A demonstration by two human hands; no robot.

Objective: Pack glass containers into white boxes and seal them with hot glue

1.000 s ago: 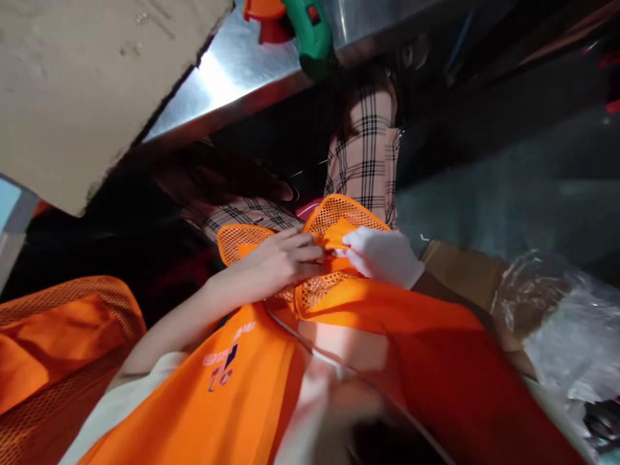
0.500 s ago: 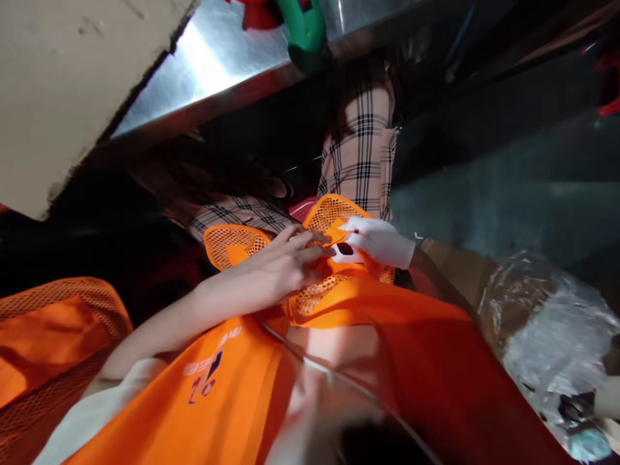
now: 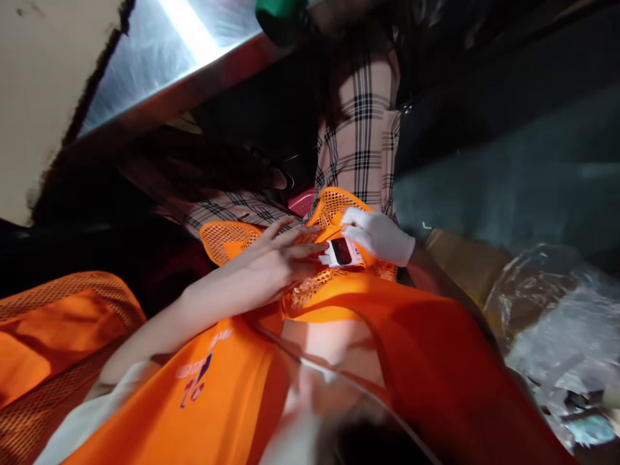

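Note:
On my lap, a small white device [image 3: 355, 252] with a dark screen lies against the orange mesh vest [image 3: 338, 203], partly within what looks like its pocket. My left hand [image 3: 271, 261], bare, comes in from the left with its fingers stretched out and apart. Its fingertips reach the left end of the device, where a small white piece sticks out. A white glove covers my right hand [image 3: 380, 237], whose fingers are bent closed on the orange cloth just above the device. The thumb of my left hand is hidden.
A metal table [image 3: 145, 58] with a cardboard sheet [image 3: 48, 84] stands ahead on the left. Plaid trousers [image 3: 361, 129] cover my legs. At right lie a brown carton [image 3: 458, 261] and clear plastic wrap [image 3: 562, 323]. Another orange mesh vest [image 3: 62, 329] is at left.
My right hand has drawn back from the device onto the cloth above it, so more of the screen and white casing shows. The left hand's fingers have spread. The view has shifted slightly.

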